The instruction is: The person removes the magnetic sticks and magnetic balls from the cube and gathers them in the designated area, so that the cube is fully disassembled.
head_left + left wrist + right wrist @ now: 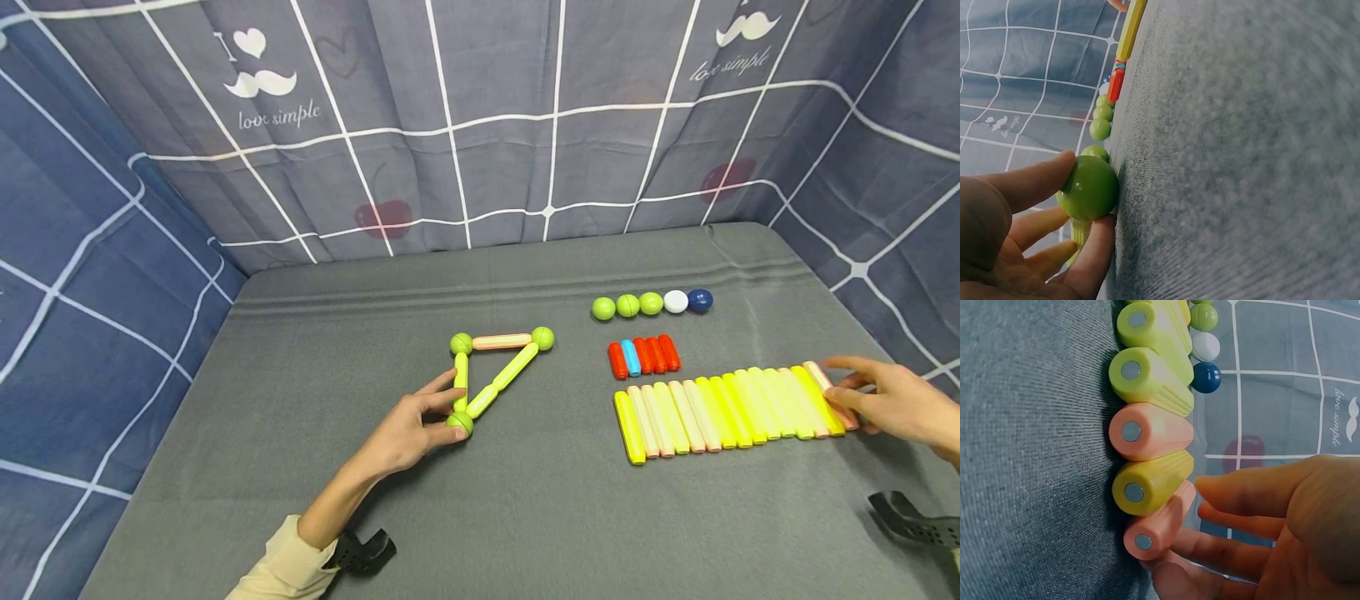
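Observation:
My left hand point(408, 429) pinches a green ball point(1088, 187) at the near corner of a flat triangle of magnetic building rods. Two more green balls form its far corners, joined by a pink rod point(502, 342). A yellow-green rod point(461, 379) makes the left side, and two shorter ones point(516, 367) make the slanting side. To the right, my right hand point(903, 400) has its fingers about the pink rod point(1160, 528) at the right end of a long row. That rod leans against a yellow rod point(1154, 482); the fingers partly hide it.
Behind the row of yellow, pink and yellow-green rods point(697, 408) lie several short red rods point(652, 357) and one blue rod point(631, 358). Farther back stands a line of green, white and dark blue balls point(651, 303). A checked curtain point(495, 167) surrounds the grey cloth surface point(525, 517).

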Demonstrator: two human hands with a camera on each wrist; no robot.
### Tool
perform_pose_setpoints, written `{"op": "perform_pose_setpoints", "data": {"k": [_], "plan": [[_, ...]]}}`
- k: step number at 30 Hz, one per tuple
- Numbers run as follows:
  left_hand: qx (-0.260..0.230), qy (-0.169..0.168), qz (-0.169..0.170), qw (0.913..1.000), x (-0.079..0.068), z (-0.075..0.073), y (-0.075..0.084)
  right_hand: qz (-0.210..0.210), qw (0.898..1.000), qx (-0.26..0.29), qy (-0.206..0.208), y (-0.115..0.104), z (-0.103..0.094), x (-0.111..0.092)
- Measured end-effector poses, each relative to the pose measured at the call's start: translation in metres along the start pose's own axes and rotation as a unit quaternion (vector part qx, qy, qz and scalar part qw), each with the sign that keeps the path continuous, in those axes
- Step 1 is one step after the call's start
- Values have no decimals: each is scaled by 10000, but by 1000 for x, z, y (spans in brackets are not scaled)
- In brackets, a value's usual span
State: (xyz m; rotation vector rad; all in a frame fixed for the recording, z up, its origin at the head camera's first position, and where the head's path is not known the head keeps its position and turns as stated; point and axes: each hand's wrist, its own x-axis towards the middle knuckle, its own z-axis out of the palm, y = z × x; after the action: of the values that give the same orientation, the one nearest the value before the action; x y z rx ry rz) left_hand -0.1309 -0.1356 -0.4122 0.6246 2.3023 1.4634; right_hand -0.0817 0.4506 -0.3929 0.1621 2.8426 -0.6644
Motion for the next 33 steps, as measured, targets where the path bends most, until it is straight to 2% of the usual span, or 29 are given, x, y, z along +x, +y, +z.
{"op": "perform_pose_setpoints", "data": {"k": [8,12,15,19,23,26,29,33], "plan": [[14,131,-42,9999,-1,4,2,-20,9998,-59,168,0,1,-4],[202,328,-173,9991,-3,13,7,83,9976,-231,650,-10,0,-9],[600,424,-348,9967,-2,18,13,-28,9942,-316,1025,-25,0,-10],[1548,277,-333,9870,6,15,24,-585,9897,-267,1278,-51,3,-11],[2320,-258,-157,9722,22,2,33,-1207,9835,-107,1345,-78,10,-12],[2409,-635,-106,9684,33,-9,34,-1860,9715,-6,1469,-99,20,-14],[2431,-777,-101,9668,42,-16,32,-2480,9571,91,1497,-123,32,-15],[2533,-661,-151,9650,47,-20,28,-2829,9530,524,946,-156,48,-16]]}}
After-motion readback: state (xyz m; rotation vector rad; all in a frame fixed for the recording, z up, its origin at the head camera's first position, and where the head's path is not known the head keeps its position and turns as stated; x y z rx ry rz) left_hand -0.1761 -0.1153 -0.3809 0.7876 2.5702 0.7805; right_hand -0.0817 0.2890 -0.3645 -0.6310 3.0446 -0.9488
